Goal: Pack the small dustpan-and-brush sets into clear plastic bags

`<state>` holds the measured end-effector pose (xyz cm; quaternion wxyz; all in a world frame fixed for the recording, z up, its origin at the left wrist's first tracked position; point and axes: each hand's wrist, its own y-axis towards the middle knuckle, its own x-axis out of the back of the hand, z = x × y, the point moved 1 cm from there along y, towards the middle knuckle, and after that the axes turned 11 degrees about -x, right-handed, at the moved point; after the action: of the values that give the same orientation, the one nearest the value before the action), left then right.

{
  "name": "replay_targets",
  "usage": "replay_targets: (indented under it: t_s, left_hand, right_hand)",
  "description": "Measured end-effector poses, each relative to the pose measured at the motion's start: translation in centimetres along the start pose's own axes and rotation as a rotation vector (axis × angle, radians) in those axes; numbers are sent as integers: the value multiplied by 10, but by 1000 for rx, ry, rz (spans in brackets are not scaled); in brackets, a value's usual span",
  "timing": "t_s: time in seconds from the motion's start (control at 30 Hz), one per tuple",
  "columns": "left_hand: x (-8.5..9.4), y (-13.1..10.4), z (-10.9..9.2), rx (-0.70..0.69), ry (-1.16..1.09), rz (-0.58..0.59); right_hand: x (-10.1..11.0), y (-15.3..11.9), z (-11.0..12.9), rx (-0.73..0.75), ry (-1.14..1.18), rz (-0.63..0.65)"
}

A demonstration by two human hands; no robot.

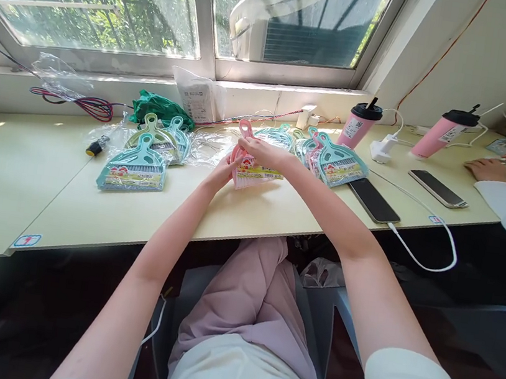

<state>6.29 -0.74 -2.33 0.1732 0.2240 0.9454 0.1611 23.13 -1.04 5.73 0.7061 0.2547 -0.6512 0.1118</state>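
Observation:
Both my hands are closed on a pink mini dustpan-and-brush set (257,180) in front of me at the table's middle. My left hand (226,170) grips its left side, and my right hand (262,153) lies across its upper part near the handle. My fingers hide part of the set. To the left lies a teal wrapped dustpan set (134,166), with a green set (163,142) and another teal one behind it. On the right, a pile of similar sets has a teal one (339,164) on top.
A black phone (374,200) with a white cable lies at right, and another phone (439,189) beyond it. Two pink cups (360,126) stand farther back. A co-worker's hands (491,169) rest at far right. Crumpled green plastic (158,109) and a screwdriver (98,146) are at left.

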Motion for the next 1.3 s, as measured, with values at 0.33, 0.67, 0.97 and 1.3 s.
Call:
replay_targets:
  t_s: [0.33,0.67,0.97,1.3]
  left_hand:
    - [10,4,11,-18,33,-122]
    - [20,9,-1,-174,-31,-329]
    - [7,2,-2,-110,34,-238]
    - [8,0,-5,-114,55,-230]
  right_hand:
    - [-9,-14,3,-135,-3,-263]
    - [-93,-20,18,-853,1379,-524]
    - [-83,-26,12,-787,1782,-321]
    - [-80,-28,20,-769,1907,-270]
